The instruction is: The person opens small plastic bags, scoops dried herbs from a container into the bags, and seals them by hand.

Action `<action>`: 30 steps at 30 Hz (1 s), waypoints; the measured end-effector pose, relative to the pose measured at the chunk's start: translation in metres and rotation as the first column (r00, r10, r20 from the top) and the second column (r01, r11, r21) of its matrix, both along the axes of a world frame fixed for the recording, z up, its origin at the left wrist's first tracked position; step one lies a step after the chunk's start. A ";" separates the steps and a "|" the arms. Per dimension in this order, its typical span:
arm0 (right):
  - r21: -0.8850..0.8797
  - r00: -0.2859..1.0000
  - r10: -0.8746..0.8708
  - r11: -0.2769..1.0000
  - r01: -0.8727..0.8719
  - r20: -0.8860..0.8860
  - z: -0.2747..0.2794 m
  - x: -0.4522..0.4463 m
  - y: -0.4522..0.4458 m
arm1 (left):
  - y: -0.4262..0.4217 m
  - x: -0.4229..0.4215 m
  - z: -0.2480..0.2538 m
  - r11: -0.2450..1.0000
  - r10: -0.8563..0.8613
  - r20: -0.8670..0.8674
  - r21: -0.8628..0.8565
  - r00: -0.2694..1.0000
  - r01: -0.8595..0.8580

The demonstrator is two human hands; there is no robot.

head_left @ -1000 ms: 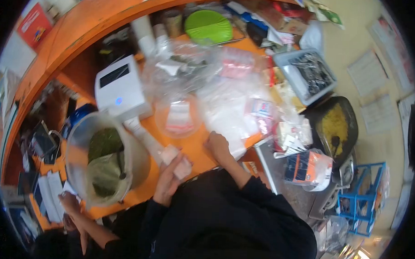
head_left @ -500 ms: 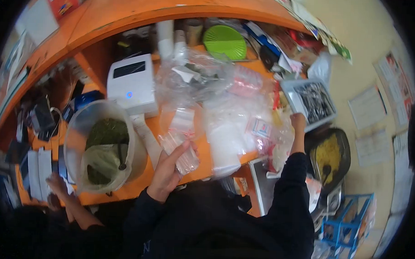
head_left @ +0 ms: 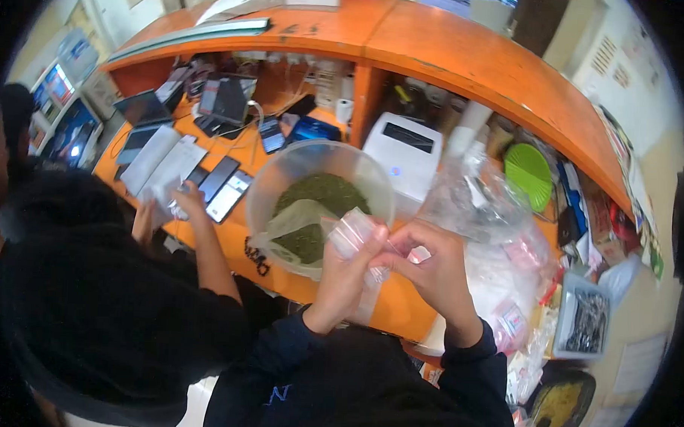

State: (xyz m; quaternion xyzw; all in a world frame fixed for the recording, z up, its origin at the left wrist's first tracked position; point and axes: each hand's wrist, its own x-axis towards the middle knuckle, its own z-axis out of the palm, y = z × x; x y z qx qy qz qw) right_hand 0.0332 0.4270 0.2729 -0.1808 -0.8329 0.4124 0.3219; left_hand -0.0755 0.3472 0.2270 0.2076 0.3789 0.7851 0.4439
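Observation:
My left hand (head_left: 347, 274) is wrapped round a bundle of small clear plastic bags (head_left: 352, 233) with reddish edges. Right against it, my right hand (head_left: 438, 273) has thumb and forefinger pinched together at the bundle's edge; what lies between the fingertips is too small to make out. Just behind both hands stands a translucent tub (head_left: 261, 203), part filled with dried green flakes (head_left: 324, 194). A pale plastic bag (head_left: 300, 218) rests inside it on the flakes.
At the left, a person in black (head_left: 121, 281) handles papers by phones (head_left: 228, 197) and a laptop (head_left: 142, 116). A white machine (head_left: 404, 159) stands behind the tub. Plastic packaging (head_left: 498, 272), a grey tray (head_left: 585, 316) and a pan of yellow stuff (head_left: 561, 402) lie rightward.
The view has swung left. My right hand has come from beside the grey tray to meet my left hand, which keeps hold of the plastic bags.

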 end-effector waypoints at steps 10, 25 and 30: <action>-0.067 0.985 0.164 0.985 -0.161 0.047 0.011 -0.055 -0.006 | -0.052 -0.045 0.002 0.999 0.040 0.019 -0.013 0.999 -0.040; 0.396 0.997 0.075 0.914 -0.083 0.037 -0.003 -0.044 -0.022 | -0.061 -0.048 0.007 0.964 0.143 -0.473 -0.132 0.869 -0.231; 0.434 0.994 0.098 0.894 -0.112 0.054 -0.002 -0.034 -0.020 | -0.063 -0.045 0.008 0.985 0.089 -0.463 -0.091 0.882 -0.147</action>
